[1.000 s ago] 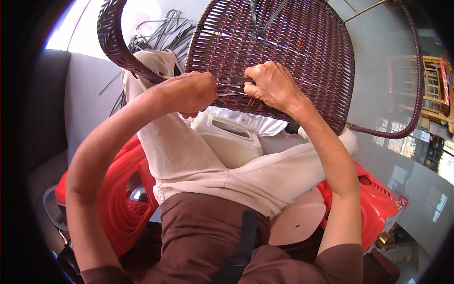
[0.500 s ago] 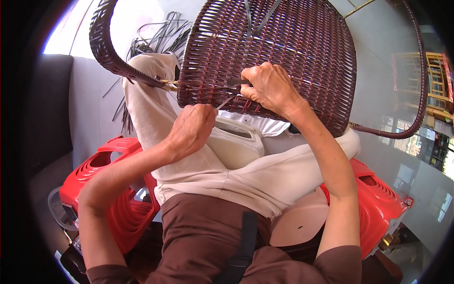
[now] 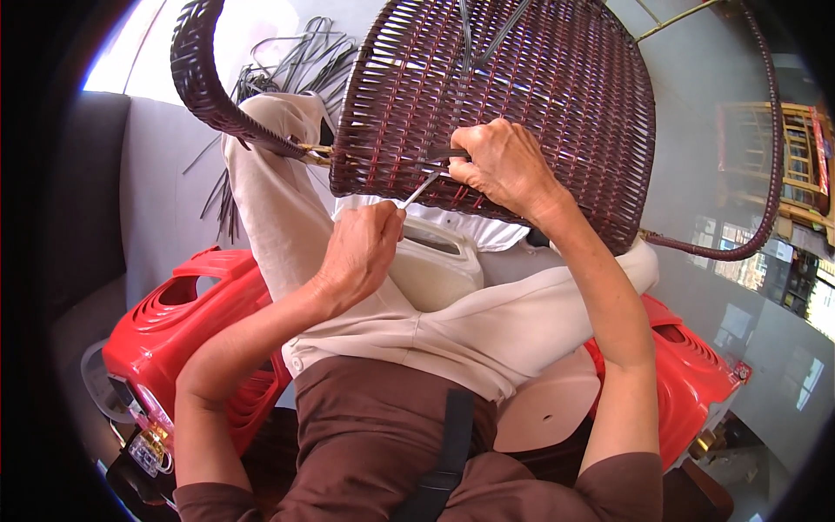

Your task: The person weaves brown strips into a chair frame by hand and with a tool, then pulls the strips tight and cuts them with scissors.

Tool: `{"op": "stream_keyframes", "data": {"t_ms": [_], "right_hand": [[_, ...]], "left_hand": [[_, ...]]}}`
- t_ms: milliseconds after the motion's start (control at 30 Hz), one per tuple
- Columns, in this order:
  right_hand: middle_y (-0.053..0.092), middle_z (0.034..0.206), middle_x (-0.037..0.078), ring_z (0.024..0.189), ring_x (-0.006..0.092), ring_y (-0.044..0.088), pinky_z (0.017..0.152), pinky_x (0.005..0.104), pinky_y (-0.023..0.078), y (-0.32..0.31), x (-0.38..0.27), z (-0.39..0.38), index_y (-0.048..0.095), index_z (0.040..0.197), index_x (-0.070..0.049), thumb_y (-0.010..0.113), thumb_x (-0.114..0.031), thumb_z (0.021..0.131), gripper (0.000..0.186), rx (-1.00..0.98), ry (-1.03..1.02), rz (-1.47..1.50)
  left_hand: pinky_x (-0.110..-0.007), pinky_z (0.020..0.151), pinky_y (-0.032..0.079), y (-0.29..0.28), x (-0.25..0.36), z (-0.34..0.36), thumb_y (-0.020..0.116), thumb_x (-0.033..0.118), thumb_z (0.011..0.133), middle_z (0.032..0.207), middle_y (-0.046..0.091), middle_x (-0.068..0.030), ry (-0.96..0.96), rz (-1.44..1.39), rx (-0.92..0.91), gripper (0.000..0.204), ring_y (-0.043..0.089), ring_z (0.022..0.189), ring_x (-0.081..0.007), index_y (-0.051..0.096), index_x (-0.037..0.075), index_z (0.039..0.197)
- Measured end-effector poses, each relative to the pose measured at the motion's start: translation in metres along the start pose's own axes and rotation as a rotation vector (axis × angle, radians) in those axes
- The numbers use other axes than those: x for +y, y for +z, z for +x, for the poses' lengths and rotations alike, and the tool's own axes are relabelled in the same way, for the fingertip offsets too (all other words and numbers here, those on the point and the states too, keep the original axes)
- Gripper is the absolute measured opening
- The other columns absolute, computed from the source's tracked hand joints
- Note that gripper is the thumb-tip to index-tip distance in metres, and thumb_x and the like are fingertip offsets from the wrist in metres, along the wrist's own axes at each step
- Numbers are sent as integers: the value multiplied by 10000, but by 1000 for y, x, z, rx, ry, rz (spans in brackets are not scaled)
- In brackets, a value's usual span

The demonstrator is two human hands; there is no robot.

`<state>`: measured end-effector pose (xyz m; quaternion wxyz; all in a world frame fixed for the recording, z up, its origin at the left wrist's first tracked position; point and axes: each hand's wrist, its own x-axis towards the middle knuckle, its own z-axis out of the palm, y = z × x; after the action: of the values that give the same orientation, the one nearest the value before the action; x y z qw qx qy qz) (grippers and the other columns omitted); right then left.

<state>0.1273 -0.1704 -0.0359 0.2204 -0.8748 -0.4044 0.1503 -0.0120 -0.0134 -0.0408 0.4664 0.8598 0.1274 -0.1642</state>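
A dark brown woven wicker panel (image 3: 504,78) with looped arms spans the upper middle, over my light trousers. My left hand (image 3: 361,248) is closed on a thin grey strip (image 3: 420,189) that slants up to the panel's lower edge. My right hand (image 3: 504,170) rests at the weave above that edge, fingers closed round a small dark piece that I cannot make out, beside where the strip meets the panel. Loose grey strands (image 3: 470,39) lie across the upper weave.
Loose dark strips (image 3: 287,61) lie behind my left knee. Red plastic pieces (image 3: 165,331) (image 3: 687,374) flank me. A cream plastic piece (image 3: 435,270) lies between my legs. A wooden rack (image 3: 791,157) stands far right, a dark grey surface (image 3: 87,191) far left.
My left hand has moved down and back from the panel's edge, with more of the grey strip now showing above it. My right hand has stayed at nearly the same place.
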Motion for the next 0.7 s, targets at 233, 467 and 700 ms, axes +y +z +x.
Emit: {"op": "stream_keyframes", "data": {"t_ms": [233,467,700], "right_hand": [[590,612,180,605,338,604,592,410,479,-4,0,-3,605,706,-16,589,-224,704,209,15,43,50],[417,613,-23,560,68,398,528,235,369,-22,0,-9,582,945,-37,600,-326,812,318,-144,188,504],[474,732,0,661,77,451,644,203,398,-47,-1,-11,502,1027,-12,443,-184,910,217,-207,175,1040]], "left_hand": [[-305,442,363,43,-27,-5,434,179,927,479,445,-88,118,-79,242,301,445,431,-162,496,-7,699],[-397,493,377,66,-39,0,448,125,908,587,467,-187,162,-217,284,202,470,526,-367,454,5,746],[-375,488,378,84,-51,6,460,107,904,589,479,-140,247,-293,336,177,464,505,-315,447,16,752]]}}
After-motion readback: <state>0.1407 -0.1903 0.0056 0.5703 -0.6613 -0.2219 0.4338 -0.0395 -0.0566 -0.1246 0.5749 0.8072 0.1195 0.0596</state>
